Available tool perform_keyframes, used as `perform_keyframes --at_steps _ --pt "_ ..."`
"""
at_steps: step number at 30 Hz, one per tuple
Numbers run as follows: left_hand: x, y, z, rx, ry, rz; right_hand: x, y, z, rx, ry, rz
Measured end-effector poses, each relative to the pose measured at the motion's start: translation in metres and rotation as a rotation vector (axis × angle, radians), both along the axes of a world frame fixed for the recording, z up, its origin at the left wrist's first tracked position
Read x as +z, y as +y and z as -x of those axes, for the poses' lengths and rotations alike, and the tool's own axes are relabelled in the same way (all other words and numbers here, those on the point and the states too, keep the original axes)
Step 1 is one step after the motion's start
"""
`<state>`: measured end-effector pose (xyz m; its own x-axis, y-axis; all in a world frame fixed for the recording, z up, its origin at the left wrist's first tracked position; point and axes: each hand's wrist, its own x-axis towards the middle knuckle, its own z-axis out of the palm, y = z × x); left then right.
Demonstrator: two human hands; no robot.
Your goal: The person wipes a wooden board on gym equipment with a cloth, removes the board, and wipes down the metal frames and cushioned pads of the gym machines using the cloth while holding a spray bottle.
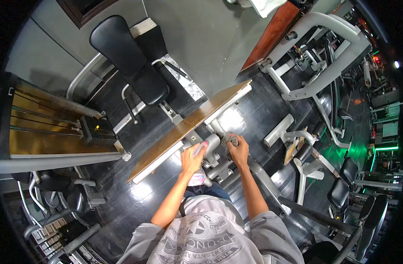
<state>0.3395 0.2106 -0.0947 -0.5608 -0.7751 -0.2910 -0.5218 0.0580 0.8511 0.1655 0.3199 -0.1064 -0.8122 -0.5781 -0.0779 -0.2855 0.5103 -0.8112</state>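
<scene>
My left hand [192, 159] is wrapped around the upper part of a spray bottle [197, 178] with a pink and blue label. The bottle hangs upright in front of my waist, beside the grey metal frame [214, 141] of a gym machine. My right hand [240, 152] grips a bunched grey cloth [230, 140]. That cloth is up against the machine's grey tubing; whether it presses on it, I cannot tell. Just beyond both hands stands a long gold-brown panel [190, 125] with a pale edge, slanting across the view.
A black padded seat machine [126, 53] stands at the upper left, near a weight stack [98, 131]. On the right are a large grey tube frame [342, 61] and black pads [339, 192]. A curved grey tube [265, 178] runs close by my right forearm. The floor [258, 114] is dark and shiny.
</scene>
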Motion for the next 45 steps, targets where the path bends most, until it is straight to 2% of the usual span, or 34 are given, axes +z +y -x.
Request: perform_keyframes --at_steps 1,3,4,6,9,11,15,18,23,25,27,29,32,34,36,38,42,44,45 --pt "0.002 -0.002 0.003 0.003 -0.001 0.0 -0.002 -0.005 0.004 -0.078 -0.055 -0.016" --pt "0.006 -0.006 0.008 0.063 0.273 -0.356 -0.003 -0.019 0.024 -0.029 -0.134 -0.054" --pt "0.003 -0.006 0.01 0.044 0.259 -0.388 -0.006 -0.028 0.034 0.017 -0.211 -0.092" --pt "0.0 -0.007 0.015 0.055 0.239 -0.387 -0.018 -0.056 0.047 0.062 -0.295 0.093" --pt "0.003 -0.008 0.017 0.087 0.271 -0.401 -0.012 -0.094 0.057 0.183 -0.192 0.009" --pt "0.001 -0.009 0.015 0.072 0.32 -0.348 -0.027 -0.099 0.07 0.257 -0.238 -0.026" --pt "-0.006 0.001 0.015 0.135 0.414 -0.493 -0.056 -0.065 0.083 0.424 -0.291 -0.028" --pt "-0.019 0.001 0.011 0.125 0.424 -0.451 -0.045 -0.02 0.074 0.39 -0.347 -0.08" --pt "-0.03 -0.002 0.002 0.093 0.454 -0.467 -0.07 0.043 0.07 0.277 -0.385 -0.204" --pt "-0.027 -0.002 0.001 0.077 0.483 -0.478 -0.051 0.045 0.067 0.276 -0.288 -0.277" --pt "-0.03 -0.002 -0.002 0.066 0.462 -0.464 -0.044 0.029 0.071 0.279 -0.33 -0.322" --pt "-0.038 -0.002 -0.006 0.061 0.488 -0.41 -0.051 0.009 0.073 0.313 -0.408 -0.256" --pt "-0.022 -0.002 -0.001 0.056 0.434 -0.383 -0.043 -0.034 0.076 0.339 -0.426 -0.205" --pt "-0.021 -0.004 0.0 0.051 0.409 -0.395 -0.057 -0.059 0.074 0.328 -0.51 -0.011" --pt "-0.019 -0.003 0.001 0.071 0.408 -0.397 -0.048 -0.064 0.07 0.337 -0.485 -0.022" --pt "-0.018 -0.002 -0.002 0.093 0.405 -0.398 -0.034 -0.058 0.069 0.32 -0.487 -0.037" --pt "-0.018 -0.004 -0.005 0.102 0.406 -0.416 -0.039 -0.008 0.07 0.353 -0.483 -0.015" --pt "-0.017 -0.002 -0.006 0.116 0.387 -0.423 -0.032 0.014 0.072 0.408 -0.339 -0.214" --pt "-0.015 -0.001 -0.005 0.124 0.394 -0.421 -0.029 0.023 0.07 0.418 -0.353 -0.215"
